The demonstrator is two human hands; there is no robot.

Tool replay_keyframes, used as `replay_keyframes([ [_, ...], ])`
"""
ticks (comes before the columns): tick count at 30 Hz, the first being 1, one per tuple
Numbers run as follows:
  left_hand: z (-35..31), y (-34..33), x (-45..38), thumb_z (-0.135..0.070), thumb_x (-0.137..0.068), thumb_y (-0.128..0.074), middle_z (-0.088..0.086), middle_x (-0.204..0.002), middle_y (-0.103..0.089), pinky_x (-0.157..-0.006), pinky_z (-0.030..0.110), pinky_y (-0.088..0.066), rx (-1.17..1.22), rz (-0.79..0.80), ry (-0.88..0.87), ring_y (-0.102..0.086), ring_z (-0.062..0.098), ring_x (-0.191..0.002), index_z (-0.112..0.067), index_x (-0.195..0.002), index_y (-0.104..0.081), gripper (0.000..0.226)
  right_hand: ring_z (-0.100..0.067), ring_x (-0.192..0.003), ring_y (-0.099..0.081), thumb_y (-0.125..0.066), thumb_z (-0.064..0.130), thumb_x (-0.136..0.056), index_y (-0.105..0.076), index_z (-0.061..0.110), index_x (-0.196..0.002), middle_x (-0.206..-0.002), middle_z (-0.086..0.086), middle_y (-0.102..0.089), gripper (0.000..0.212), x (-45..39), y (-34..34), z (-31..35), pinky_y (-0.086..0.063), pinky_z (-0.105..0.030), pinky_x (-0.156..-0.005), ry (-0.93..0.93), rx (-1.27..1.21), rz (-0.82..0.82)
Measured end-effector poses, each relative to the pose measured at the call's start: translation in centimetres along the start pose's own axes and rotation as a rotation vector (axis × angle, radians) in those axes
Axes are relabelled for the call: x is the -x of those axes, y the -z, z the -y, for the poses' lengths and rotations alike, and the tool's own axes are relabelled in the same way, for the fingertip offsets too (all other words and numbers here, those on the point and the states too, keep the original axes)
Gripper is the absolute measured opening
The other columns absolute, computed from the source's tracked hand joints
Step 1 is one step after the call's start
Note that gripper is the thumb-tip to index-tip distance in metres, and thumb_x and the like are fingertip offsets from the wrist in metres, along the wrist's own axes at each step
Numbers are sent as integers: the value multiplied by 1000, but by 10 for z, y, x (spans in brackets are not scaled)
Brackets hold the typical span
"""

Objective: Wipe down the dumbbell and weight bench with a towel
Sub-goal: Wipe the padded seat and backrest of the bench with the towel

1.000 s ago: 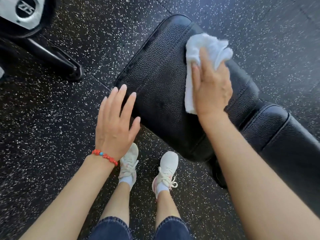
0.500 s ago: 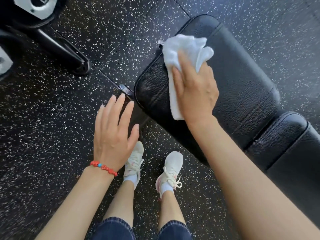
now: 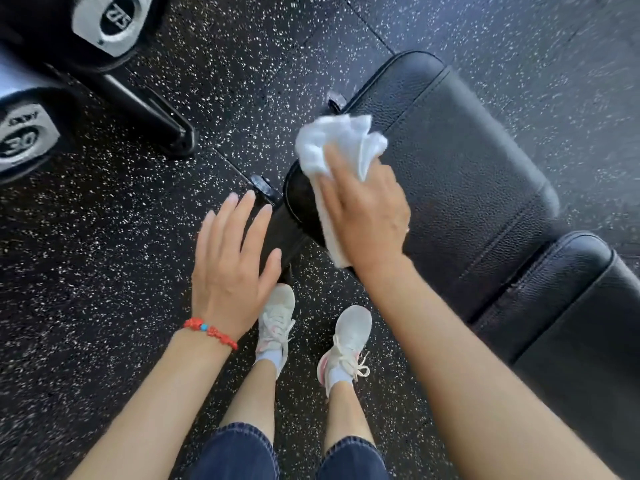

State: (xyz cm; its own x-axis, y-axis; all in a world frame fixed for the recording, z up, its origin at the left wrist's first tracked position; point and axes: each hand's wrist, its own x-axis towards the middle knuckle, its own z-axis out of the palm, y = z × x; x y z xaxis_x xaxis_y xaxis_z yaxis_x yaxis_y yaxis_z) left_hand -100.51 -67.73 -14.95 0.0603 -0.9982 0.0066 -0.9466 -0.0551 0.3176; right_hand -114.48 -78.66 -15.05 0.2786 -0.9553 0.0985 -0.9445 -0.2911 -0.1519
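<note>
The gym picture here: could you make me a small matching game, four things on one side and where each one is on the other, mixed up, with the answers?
Things
1. towel
2. left hand
3. bracelet
4. dumbbell marked 30

Places
A. at the left edge of the view, on a rack
B. hovering open beside the end of the bench
C. around the left wrist
D. pressed on the bench pad under the right hand

Pairs: 1-D, 2-B, 3-C, 4-A
</note>
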Motion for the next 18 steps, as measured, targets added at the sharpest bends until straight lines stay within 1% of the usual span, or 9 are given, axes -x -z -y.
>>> replay_keyframes([
  [2, -4, 2, -3, -21, -91, -45, 23, -137, -46, -110, 47, -20, 1, 13, -6, -37, 37, -130, 3, -119, -56, 39, -22, -50, -47, -72, 16, -73, -72, 16, -101, -61, -9, -55, 28, 36, -1, 12, -30, -29, -43, 215, -4, -10],
  [4, -4, 4, -3, -21, -91, -45, 24, -136, -46, -110, 47, -22, -3, 22, -20, -37, 37, -130, 4, -112, -60, 35, -21, -51, -47, -69, 9, -74, -74, 15, -81, -59, -5, -53, 11, 76, -3, 7, -30, -29, -44, 444, -22, 58],
  [5, -3, 5, -2, -20, -91, -45, 24, -136, -46, -110, 47, -22, -6, 24, -33, -36, 37, -130, 4, -112, -60, 35, -20, -50, -47, -68, 8, -76, -73, 14, -77, -58, -3, -53, 8, 91, -1, -3, -29, -29, -44, 488, -21, 94],
  [8, -2, 6, 1, -20, -91, -46, 24, -135, -46, -110, 48, -22, -23, 22, -74, -35, 36, -131, 4, -115, -58, 36, -19, -48, -42, -70, 3, -70, -73, 14, -78, -56, -2, -48, 14, 119, 10, -34, -21, -30, -45, 438, -11, 110],
  [10, -6, 6, 2, -20, -92, -45, 24, -136, -46, -110, 48, -23, -22, 25, -85, -36, 37, -131, 4, -116, -58, 36, -19, -48, -39, -63, 5, -77, -74, 15, -87, -56, -2, -45, 18, 128, 23, -53, -19, -30, -46, 408, -19, 111],
  [12, -12, 6, 3, -20, -92, -45, 24, -136, -46, -110, 49, -24, -24, 25, -63, -36, 37, -131, 4, -116, -58, 37, -20, -48, -39, -62, 17, -83, -73, 14, -101, -56, -3, -45, 21, 133, 34, -65, -25, -29, -43, 395, -71, 111],
  [13, -16, 7, 4, -20, -92, -45, 24, -136, -46, -109, 49, -24, -24, 27, -53, -36, 37, -130, 4, -116, -58, 37, -20, -48, -40, -62, 22, -84, -72, 14, -103, -56, -4, -46, 24, 135, 39, -69, -30, -28, -41, 363, -102, 112],
  [15, -24, 8, 6, -20, -91, -45, 24, -135, -47, -109, 49, -25, -6, 37, -61, -36, 37, -130, 4, -115, -59, 37, -21, -47, -42, -62, 30, -84, -72, 13, -101, -57, -5, -48, 27, 138, 50, -70, -37, -29, -40, 265, -140, 92],
  [18, -37, 16, 8, -21, -91, -44, 25, -134, -48, -109, 47, -23, 1, 49, -110, -36, 36, -129, 4, -115, -59, 37, -21, -48, -41, -60, 32, -85, -72, 13, -102, -57, -5, -45, 28, 140, 61, -66, -38, -29, -42, 130, -174, 15],
])
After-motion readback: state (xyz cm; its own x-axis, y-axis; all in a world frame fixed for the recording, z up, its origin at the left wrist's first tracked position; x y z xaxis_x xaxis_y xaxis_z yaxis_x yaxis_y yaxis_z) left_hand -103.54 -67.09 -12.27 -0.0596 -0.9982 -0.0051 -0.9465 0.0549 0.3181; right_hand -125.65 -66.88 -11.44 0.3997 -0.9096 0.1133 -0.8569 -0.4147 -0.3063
